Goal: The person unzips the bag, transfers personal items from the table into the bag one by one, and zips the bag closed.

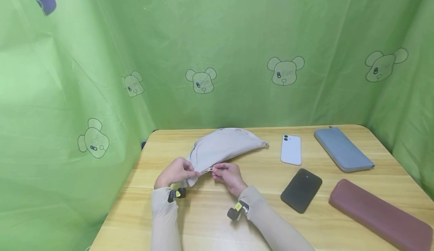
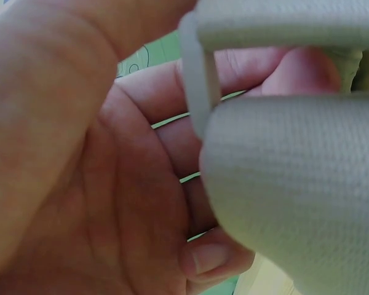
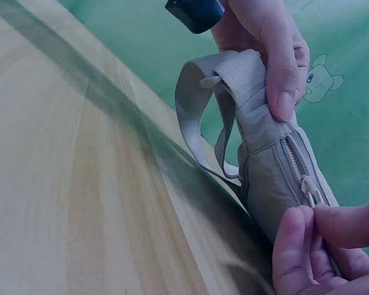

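Left hand: thumb and fingers pinch the near-left end of the bag, beside the strap seen in the right wrist view.

Bag: on the table, ahead of both hands. Its long axis slants from the left hand's pinch toward a far-right tip, well apart from either hand. The zip follows the near edge, along that axis.

Zip pull: near the bag's left end, just to the right of the left fingertips. Zip teeth show between it and the left hand's end.

Right hand: thumb and fingers grip the pull, from the near-right side. This hand is the nearer to the pull; the left is at the bag's end. The greater part of the bag's length lies beyond the pull, to the far right.

Further right, untouched: white phone, black slab, blue wallet, maroon case.
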### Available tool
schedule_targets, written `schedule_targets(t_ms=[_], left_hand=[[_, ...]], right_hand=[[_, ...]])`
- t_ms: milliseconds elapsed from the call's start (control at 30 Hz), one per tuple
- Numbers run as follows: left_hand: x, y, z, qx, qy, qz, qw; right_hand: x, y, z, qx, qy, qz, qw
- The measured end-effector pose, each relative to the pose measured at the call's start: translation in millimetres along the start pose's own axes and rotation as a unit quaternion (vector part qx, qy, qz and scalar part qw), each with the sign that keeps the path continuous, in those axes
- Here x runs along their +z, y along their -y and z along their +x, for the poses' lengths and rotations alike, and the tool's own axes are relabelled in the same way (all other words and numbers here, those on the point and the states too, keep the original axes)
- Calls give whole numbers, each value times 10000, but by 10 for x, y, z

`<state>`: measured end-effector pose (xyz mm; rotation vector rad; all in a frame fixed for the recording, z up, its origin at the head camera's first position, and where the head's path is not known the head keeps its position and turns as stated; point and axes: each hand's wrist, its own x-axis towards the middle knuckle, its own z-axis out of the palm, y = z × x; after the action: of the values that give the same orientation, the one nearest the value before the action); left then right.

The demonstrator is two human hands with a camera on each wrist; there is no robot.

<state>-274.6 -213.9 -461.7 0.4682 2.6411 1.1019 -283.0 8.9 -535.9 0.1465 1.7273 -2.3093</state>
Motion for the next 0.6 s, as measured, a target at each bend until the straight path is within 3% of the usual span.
schedule_targets(t_ms=[267, 600], left_hand=[[6, 4, 8, 80, 24, -23, 10000], [15, 34, 15, 33, 32, -2, 10000]], right_hand=[[-20, 16, -16, 274, -2, -107, 9996], [-34, 9, -1, 240, -16, -321, 9992]])
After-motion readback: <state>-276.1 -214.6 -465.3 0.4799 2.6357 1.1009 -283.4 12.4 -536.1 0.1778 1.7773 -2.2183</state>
